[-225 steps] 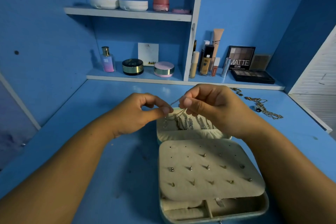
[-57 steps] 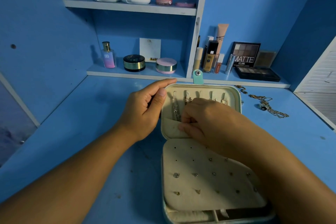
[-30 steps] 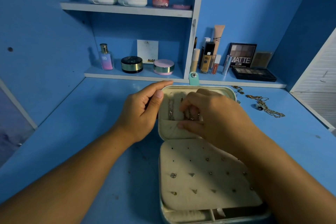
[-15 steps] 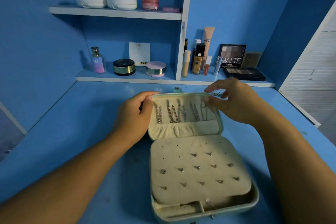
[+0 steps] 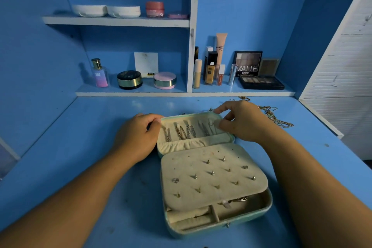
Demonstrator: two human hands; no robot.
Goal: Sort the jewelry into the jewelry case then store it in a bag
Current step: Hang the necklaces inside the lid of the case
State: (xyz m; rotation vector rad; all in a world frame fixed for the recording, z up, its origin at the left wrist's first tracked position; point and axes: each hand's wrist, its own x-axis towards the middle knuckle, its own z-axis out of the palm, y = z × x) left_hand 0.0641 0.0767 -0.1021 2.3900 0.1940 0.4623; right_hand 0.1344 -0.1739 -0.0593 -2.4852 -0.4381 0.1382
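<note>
Two hands sit on the raised lid [image 5: 193, 144] of the jewelry case [image 5: 247, 218], one at each end. The left hand [image 5: 136, 137] grips the lid's left edge, thumb on the lining and fingers curled behind it. The right hand [image 5: 241, 122] seems to pinch the far right corner, thumb on the lining and forefinger over the rim; whether it also holds some small piece I cannot tell. Between the two grips the hung chains [image 5: 181, 132] lie in a row, their ends tucked into the gathered pocket.

The next pick likely turns on this: the loose chains [image 5: 269, 109] lie on the table [image 5: 80, 147] just beyond the right hand's knuckles, on its outer side, apart from the case. Their tangle runs long, from far beyond the fingertips to near and outward of the wrist. The right hand is much the nearer; the left would have to cross the whole lid.

A second ago the right hand was down inside the lid, covering the hung chains; now it is out at the corner and the row shows whole. The left grip is unchanged
</note>
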